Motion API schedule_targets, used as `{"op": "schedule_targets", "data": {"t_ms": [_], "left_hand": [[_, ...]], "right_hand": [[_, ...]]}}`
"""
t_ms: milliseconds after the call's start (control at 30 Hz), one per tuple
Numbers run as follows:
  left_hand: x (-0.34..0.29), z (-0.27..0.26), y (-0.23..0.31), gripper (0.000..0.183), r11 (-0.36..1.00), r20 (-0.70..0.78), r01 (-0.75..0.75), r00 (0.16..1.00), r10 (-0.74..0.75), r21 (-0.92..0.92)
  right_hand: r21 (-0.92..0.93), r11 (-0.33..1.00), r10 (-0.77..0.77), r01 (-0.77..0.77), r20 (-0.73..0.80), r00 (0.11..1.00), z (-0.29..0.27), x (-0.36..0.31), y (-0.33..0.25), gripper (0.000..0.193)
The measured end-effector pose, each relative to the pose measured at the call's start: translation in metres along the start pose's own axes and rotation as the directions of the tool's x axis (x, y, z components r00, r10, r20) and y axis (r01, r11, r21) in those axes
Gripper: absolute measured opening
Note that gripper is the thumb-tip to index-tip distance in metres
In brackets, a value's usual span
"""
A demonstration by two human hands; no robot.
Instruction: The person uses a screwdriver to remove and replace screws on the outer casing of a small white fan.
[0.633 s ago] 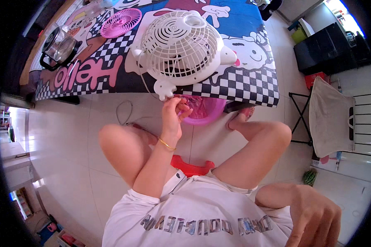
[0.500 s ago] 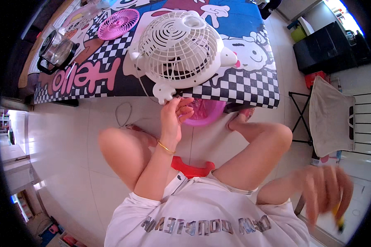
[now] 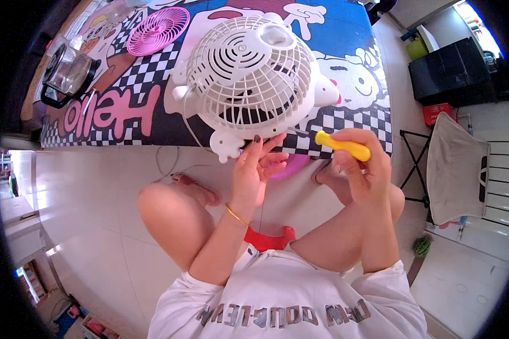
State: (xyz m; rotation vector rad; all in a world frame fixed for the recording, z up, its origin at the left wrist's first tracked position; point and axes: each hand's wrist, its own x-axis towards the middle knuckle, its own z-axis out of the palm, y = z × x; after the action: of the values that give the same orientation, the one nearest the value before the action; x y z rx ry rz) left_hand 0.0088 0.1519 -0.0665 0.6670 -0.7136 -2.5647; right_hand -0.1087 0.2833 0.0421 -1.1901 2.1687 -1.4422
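A white fan head (image 3: 251, 73) with a slatted guard lies on the patterned tablecloth, its near rim at the table's front edge. At that rim, my left hand (image 3: 253, 172) has its thumb and forefinger against the plastic beside a white scalloped lobe (image 3: 226, 148), the other fingers loosely curled. My right hand (image 3: 367, 164) grips a screwdriver (image 3: 345, 146) by its yellow handle. Its thin metal shaft points left at the fan's lower right rim; whether the tip touches cannot be made out. A cord runs down the fan's left side.
On the table's left stand a pink round fan grille (image 3: 158, 31) and a clear jug with a black handle (image 3: 68, 73). Below the table edge, a pink basin (image 3: 291, 168) sits between my feet. A red stool (image 3: 271, 238) is under me. A folding frame with beige cloth (image 3: 457, 169) stands right.
My right hand has come up from the lower right with the screwdriver to the fan's rim. My left hand has shifted slightly right along the rim, and the fan appears slightly turned.
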Motion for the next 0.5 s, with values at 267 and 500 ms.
{"op": "schedule_targets", "data": {"t_ms": [267,500], "left_hand": [[0.002,0.002,-0.004,0.035,1.0,-0.085,0.01,0.996,-0.009,0.007],[0.0,0.004,-0.003,0.036,1.0,-0.109,0.001,0.994,0.001,0.018]], "right_hand": [[-0.098,0.992,-0.066,0.079,0.129,0.989,0.011,0.023,-0.008,0.018],[-0.162,0.967,-0.164,0.198,0.201,0.966,0.012,0.034,-0.011,0.019]]}}
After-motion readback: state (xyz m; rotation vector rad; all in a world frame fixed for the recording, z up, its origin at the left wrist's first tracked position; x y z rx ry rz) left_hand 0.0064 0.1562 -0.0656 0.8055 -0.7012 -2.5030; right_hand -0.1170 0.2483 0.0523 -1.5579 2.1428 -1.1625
